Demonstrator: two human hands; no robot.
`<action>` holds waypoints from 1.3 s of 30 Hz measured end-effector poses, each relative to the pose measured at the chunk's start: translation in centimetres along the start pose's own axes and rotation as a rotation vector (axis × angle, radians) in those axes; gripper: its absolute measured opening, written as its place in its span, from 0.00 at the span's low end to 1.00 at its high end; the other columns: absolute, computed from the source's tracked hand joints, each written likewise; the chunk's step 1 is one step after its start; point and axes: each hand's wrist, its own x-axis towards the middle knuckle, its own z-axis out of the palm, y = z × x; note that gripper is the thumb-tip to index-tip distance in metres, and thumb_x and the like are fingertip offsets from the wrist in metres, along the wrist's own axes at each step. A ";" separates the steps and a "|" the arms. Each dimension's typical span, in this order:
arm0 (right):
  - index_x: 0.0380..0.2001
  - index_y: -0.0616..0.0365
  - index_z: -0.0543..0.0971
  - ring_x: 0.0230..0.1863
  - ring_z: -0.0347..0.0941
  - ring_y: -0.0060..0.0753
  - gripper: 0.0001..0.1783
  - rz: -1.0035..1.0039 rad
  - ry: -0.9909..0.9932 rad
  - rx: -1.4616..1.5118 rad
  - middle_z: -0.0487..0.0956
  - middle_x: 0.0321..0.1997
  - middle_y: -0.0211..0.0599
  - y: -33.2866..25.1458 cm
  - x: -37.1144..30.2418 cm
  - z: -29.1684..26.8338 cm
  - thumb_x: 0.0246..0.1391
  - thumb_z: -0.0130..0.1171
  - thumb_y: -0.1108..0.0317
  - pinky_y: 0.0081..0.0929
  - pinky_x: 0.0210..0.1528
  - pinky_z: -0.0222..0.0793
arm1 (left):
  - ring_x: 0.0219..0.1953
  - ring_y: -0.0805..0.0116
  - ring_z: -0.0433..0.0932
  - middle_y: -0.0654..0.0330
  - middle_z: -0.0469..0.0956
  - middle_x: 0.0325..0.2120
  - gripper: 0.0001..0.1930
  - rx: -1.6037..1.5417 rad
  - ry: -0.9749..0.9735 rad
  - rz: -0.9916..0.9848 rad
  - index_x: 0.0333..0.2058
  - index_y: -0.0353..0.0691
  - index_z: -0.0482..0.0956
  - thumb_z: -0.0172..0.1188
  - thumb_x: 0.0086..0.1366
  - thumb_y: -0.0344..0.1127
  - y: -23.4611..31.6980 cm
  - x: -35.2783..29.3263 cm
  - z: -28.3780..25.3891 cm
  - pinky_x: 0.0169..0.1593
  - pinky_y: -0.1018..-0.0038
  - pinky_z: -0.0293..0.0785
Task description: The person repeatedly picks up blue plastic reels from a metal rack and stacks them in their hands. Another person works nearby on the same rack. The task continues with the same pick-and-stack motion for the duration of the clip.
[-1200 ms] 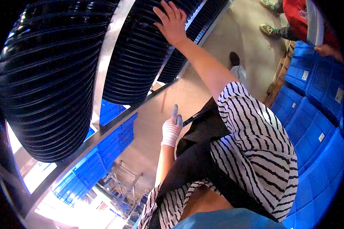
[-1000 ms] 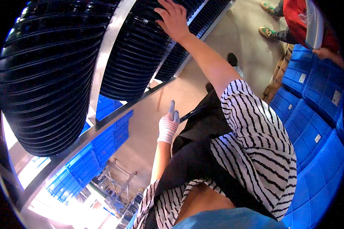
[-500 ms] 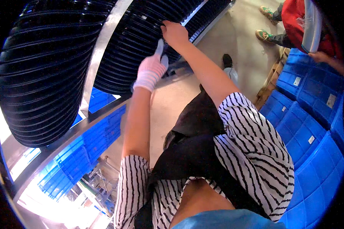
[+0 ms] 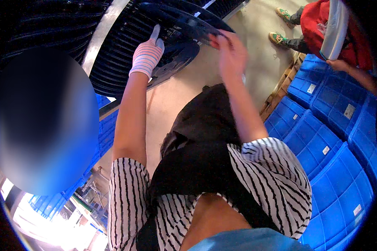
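Note:
My right hand [image 4: 233, 54], bare and slightly blurred, pinches the right rim of a large black round plastic disc [image 4: 205, 31]. The disc is tilted out from a tightly packed row of black discs [image 4: 113, 58]. My left hand [image 4: 148, 54] wears a pink-and-white striped glove. Its index finger is stretched out and its thumb stands apart, against the row just left of the tilted disc. Another black round piece [image 4: 178, 62] shows below the tilted disc, partly hidden by my left hand. What the discs are for cannot be made out.
A metal bar [image 4: 102, 35] divides the rows of discs. Blue crates [image 4: 322, 134] are stacked on a wooden pallet [image 4: 276, 94] to the right. A person in red [image 4: 318, 21] stands behind them, holding a clear curved piece [image 4: 336, 33]. A blurred oval [image 4: 44, 121] hides the left side.
My right hand has moved right, swinging a black disc out from the row. My left hand has shifted slightly left and up. A blurred oval has appeared on the left.

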 end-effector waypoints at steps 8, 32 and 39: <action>0.26 0.64 0.78 0.32 0.75 0.32 0.35 -0.523 0.064 -0.337 0.77 0.28 0.37 -6.7 -1.2 -14.0 0.53 0.51 0.35 0.25 0.35 0.68 | 0.35 0.45 0.78 0.41 0.78 0.32 0.30 -0.016 0.037 0.003 0.66 0.66 0.48 0.42 0.66 0.47 -0.1 0.2 0.3 0.43 0.57 0.72; 0.30 0.64 0.73 0.29 0.74 0.34 0.09 -0.889 -0.237 -0.684 0.77 0.41 0.46 -10.3 -1.3 -14.0 0.43 0.60 0.79 0.26 0.29 0.72 | 0.32 0.41 0.77 0.39 0.78 0.31 0.31 0.074 0.056 0.004 0.65 0.75 0.43 0.43 0.66 0.47 -1.1 -0.1 0.9 0.39 0.54 0.72; 0.34 0.57 0.75 0.44 0.74 0.46 0.12 -1.064 -0.299 -0.587 0.76 0.45 0.41 -6.0 2.2 -5.4 0.42 0.62 0.71 0.36 0.43 0.73 | 0.35 0.41 0.77 0.40 0.78 0.32 0.29 0.050 0.067 -0.008 0.65 0.72 0.47 0.43 0.67 0.48 -0.6 -0.1 0.6 0.40 0.55 0.73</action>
